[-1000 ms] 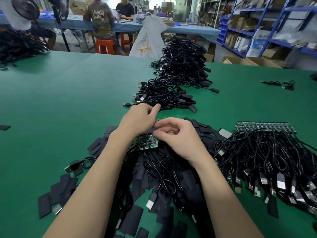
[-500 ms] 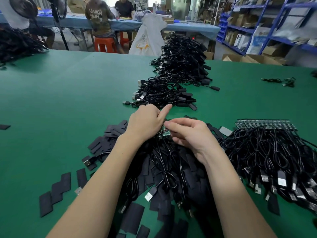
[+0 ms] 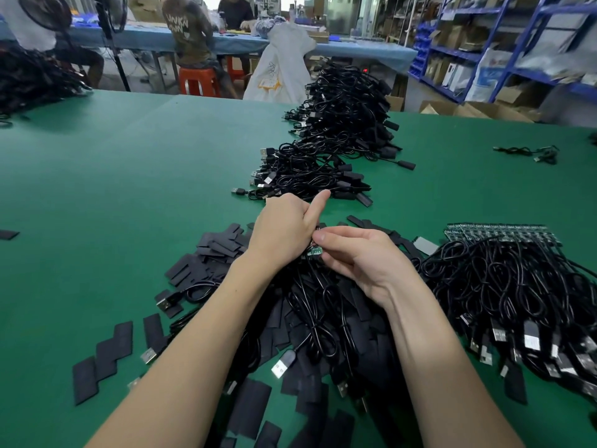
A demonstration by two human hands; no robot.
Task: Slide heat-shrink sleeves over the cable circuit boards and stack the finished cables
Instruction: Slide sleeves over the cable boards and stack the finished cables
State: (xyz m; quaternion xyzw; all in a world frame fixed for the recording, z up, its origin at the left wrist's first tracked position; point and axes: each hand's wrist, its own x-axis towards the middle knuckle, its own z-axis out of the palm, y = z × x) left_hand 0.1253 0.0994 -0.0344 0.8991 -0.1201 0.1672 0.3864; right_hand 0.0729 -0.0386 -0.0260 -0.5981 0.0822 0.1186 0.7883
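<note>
head view: a small green circuit board (image 3: 314,252) sits between the two hands, just above the heap of black cables (image 3: 326,321) at the near middle of the green table (image 3: 129,189). the right hand (image 3: 361,260) pinches the board's right edge, its fingers curled in toward the left hand. the left hand (image 3: 284,231) is curled into a loose fist against the board's left side with its index finger stuck out and up; what lies inside that fist is hidden, so i cannot tell whether it grips a sleeve or the board itself. a thin black lead runs down from the board into the heap.

flat black heat-shrink sleeves (image 3: 206,257) lie scattered left of the board and under the heap, and a stepped row of them (image 3: 106,357) lies further to the left and nearer the camera. silver usb plugs poke out of the heap below the board. right of the board a second mass of cables (image 3: 517,302) fans out from a strip of joined green boards (image 3: 500,232). beyond the board, further up the table, lies a low stack of sleeved cables (image 3: 310,176), and behind that a taller pile (image 3: 349,105). a lone cable (image 3: 533,153) lies far to the right of these.

past the table's far edge, people sit at a blue-covered bench (image 3: 226,43) on orange stools (image 3: 197,80), beside a white bag (image 3: 284,69), with blue shelving (image 3: 504,43) to the right.
</note>
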